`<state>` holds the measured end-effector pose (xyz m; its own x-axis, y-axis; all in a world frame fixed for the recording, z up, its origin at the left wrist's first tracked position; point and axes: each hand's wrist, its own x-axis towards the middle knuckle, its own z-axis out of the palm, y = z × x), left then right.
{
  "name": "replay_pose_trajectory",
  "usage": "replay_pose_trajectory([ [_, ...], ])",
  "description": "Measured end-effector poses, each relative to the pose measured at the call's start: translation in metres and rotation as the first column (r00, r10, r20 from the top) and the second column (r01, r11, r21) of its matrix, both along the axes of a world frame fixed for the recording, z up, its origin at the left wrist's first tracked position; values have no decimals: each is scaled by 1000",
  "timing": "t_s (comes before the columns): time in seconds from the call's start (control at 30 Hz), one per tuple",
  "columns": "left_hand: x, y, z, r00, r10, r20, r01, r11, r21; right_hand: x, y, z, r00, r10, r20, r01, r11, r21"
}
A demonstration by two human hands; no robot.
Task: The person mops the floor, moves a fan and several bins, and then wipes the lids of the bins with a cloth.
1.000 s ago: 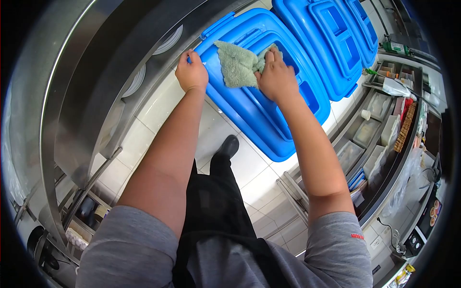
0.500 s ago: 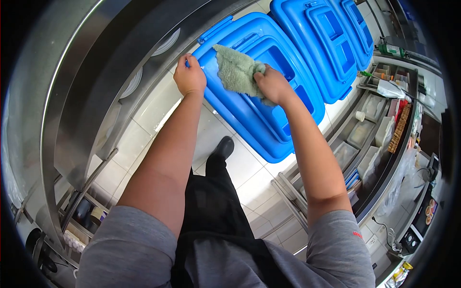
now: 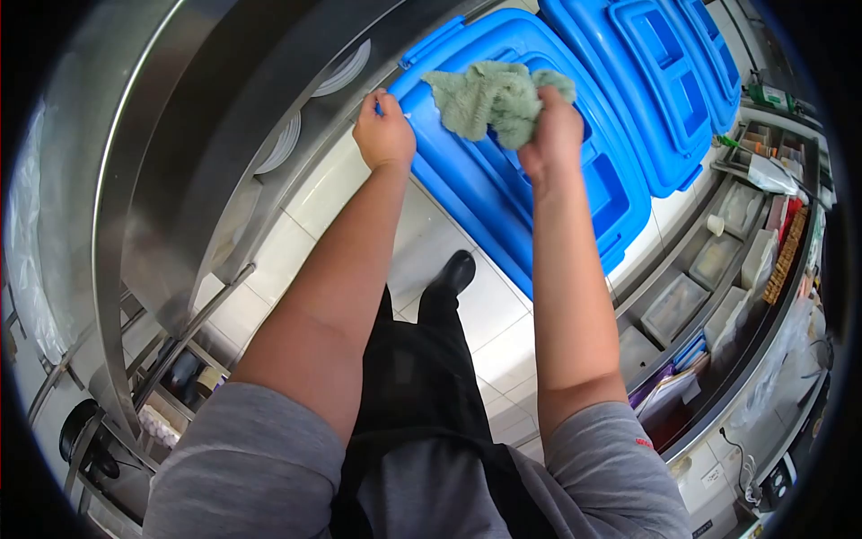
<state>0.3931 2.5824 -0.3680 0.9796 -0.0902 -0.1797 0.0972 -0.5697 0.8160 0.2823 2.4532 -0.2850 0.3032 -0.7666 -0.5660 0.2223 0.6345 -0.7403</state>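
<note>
A large blue plastic bin lid (image 3: 480,202) with recessed panels lies in front of me. My left hand (image 3: 384,133) is closed around its near left edge, with a bit of blue showing between thumb and fingers. In my right hand (image 3: 552,135) is a pale green cloth (image 3: 485,94), bunched at the fingers and spread leftward over the lid's upper part. The cloth covers some of the recesses.
Two more blue lids (image 3: 642,99) stand in a row beyond. A steel counter (image 3: 166,180) with stacked white plates (image 3: 346,72) below runs along the left. At right, an open drawer (image 3: 620,305) holds clear containers (image 3: 673,305). White tiles (image 3: 409,242) cover the floor.
My right hand has moved up and right across the lid, and the cloth is more bunched. My left hand stays on the lid's edge. The whole view has shifted slightly.
</note>
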Motion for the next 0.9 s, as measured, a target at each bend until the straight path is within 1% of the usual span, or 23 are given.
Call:
replay_pose_trajectory([
  [0.03, 0, -2, 1, 1000, 1, -19, -1, 1000, -1, -3, 9, -6, 997, 26, -75, -42, 975, -217],
  [0.07, -1, -3, 3, 1000, 11, -24, -12, 1000, -23, -5, 18, -11, 969, 11, -246, -125, 883, -453],
  [0.1, -1, -5, 3, 1000, 10, -19, -11, 999, -31, -7, 24, -17, 916, -49, -398, -237, 733, -637],
  [0.13, 0, -5, 2, 999, -3, -36, 3, 1000, -8, -5, 21, -24, 834, -149, -532, -349, 604, -717],
  [0.17, 1, -3, 1, 999, -13, -52, 14, 1000, 18, -7, 14, -29, 838, -146, -527, -347, 603, -718],
  [0.2, 2, -2, 1, 999, -9, -46, 10, 1000, 21, -4, 9, -20, 707, -219, -672, -546, 434, -716],
  [0.23, 1, -2, 2, 999, -13, -33, 14, 1000, 16, -2, 5, -14, 552, -325, -767, -727, 263, -635],
  [0.27, 0, -2, 3, 1000, -19, -22, 19, 1000, 9, 2, 0, -8, 526, -432, -732, -777, 105, -620],
  [0.3, 1, -2, 5, 1000, -19, -22, 19, 1000, 12, 8, -8, 0, 526, -431, -734, -778, 106, -620],
  [0.37, -1, -2, 8, 999, -28, -30, 28, 1000, -4, 17, -20, 11, 269, -334, -903, -955, 32, -296],
  [0.4, -3, -1, 3, 999, -29, -35, 29, 1000, -6, 21, -20, 11, 263, -382, -886, -962, -31, -273],
  [0.43, -2, -1, 0, 1000, -26, -7, 25, 999, -20, 22, -17, 12, 266, -392, -881, -961, -36, -274],
  [0.5, 3, -3, -3, 1000, -20, 22, 21, 999, -38, 19, -6, 11, 244, -261, -934, -957, -222, -188],
  [0.53, 5, -2, -4, 999, -41, -14, 41, 998, -45, 15, -19, 7, 310, -260, -915, -925, -306, -226],
  [0.57, 6, 1, -5, 997, -64, -52, 62, 997, -48, 12, -32, 4, 310, -258, -915, -924, -308, -226],
  [0.6, 7, 2, -6, 997, -59, -52, 57, 997, -48, 12, -44, 5, 327, -255, -910, -934, -231, -271],
  [0.63, 8, 4, -7, 994, -77, -84, 66, 991, -118, 12, -52, 7, 345, -252, -904, -937, -154, -314],
  [0.67, 9, 5, -7, 989, -96, -113, 74, 979, -191, 13, -59, 8, 336, -314, -888, -942, -104, -319],
  [0.7, 7, 6, -6, 990, -91, -109, 68, 978, -198, 18, -53, 9, 340, -319, -885, -940, -112, -321],
  [0.77, -4, 14, -3, 986, -129, 103, 148, 967, -208, 22, -31, 13, 140, -462, -876, -989, -16, -149],
  [0.8, -6, 25, 4, 913, -297, 280, 340, 933, -118, 18, -25, 12, 169, -469, -867, -985, -60, -160],
  [0.87, -7, 34, 6, 895, -326, 305, 371, 923, -103, 11, 3, 11, 237, -407, -882, -970, -150, -192],
  [0.9, -7, 37, 5, 874, -362, 326, 408, 909, -84, 5, 23, 13, 293, -325, -899, -949, -212, -232],
])
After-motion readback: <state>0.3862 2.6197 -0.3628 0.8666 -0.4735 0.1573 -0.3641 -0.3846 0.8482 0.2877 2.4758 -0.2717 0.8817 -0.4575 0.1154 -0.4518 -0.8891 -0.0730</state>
